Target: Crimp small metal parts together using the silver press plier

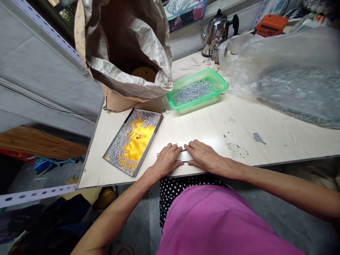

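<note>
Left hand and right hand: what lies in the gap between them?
In the head view, part of a shiny metal strip shows in the gap between left hand and right hand.

The left hand (166, 159) and right hand (204, 156) hold a metal strip (184, 160) near the table's (186, 129) near edge. A tray (148, 147) of small metal pins (118, 148) lies left; a green basket (199, 102) of pins sits farther back. A large sack (119, 101) stands far left, a plastic bag (297, 78) right.

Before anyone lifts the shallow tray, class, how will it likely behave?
The tray looks stiff, given its straight walls. Its small metal pieces would probably slide if it tilted. Low and wide, it seems unlikely to tip.
</note>
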Action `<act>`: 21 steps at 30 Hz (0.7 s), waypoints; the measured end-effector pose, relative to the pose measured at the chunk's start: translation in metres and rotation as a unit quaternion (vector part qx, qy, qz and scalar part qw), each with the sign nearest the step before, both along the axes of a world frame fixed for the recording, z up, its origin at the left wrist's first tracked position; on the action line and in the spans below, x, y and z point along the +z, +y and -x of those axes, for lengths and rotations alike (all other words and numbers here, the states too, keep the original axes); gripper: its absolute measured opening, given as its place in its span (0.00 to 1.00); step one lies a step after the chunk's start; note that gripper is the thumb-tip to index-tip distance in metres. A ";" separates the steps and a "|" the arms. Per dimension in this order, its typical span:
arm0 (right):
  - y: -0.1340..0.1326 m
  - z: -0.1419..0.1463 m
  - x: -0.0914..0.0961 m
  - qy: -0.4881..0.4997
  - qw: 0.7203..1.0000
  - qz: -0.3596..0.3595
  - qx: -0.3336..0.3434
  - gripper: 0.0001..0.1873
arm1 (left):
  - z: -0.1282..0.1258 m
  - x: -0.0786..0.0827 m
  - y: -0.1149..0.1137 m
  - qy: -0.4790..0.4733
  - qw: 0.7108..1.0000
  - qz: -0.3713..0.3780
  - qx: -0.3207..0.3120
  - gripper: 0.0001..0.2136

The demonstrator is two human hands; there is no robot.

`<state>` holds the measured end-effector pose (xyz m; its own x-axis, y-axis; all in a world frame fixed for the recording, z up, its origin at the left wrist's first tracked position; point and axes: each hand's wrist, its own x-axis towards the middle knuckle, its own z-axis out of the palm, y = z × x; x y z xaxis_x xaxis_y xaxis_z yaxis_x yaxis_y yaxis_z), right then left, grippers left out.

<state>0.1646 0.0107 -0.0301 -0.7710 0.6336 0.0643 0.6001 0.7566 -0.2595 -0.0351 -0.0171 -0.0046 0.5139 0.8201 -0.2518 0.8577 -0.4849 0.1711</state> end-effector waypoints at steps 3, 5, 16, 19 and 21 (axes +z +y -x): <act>0.000 0.004 -0.002 0.001 1.000 -0.010 0.010 0.12 | -0.002 -0.002 -0.003 -0.013 1.000 -0.006 0.009 0.15; -0.001 0.007 -0.006 0.014 1.000 -0.014 0.023 0.06 | -0.002 -0.005 -0.005 -0.023 1.000 -0.010 0.018 0.11; 0.010 0.004 -0.003 0.043 0.999 0.018 0.025 0.18 | 0.002 -0.007 -0.010 -0.035 0.997 -0.051 0.055 0.20; 0.024 -0.004 0.002 0.053 0.997 0.040 0.040 0.24 | -0.004 -0.016 -0.029 -0.062 0.990 -0.098 0.086 0.25; 0.033 -0.004 0.002 0.053 0.997 0.037 0.031 0.17 | -0.012 -0.025 -0.047 -0.090 0.985 -0.119 0.088 0.26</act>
<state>0.1687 0.0433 -0.0286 -0.8000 0.5913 0.1018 0.5195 0.7675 -0.3756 -0.0232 -0.0641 -0.0294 0.3765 0.9255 0.0406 0.8987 -0.3755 0.2267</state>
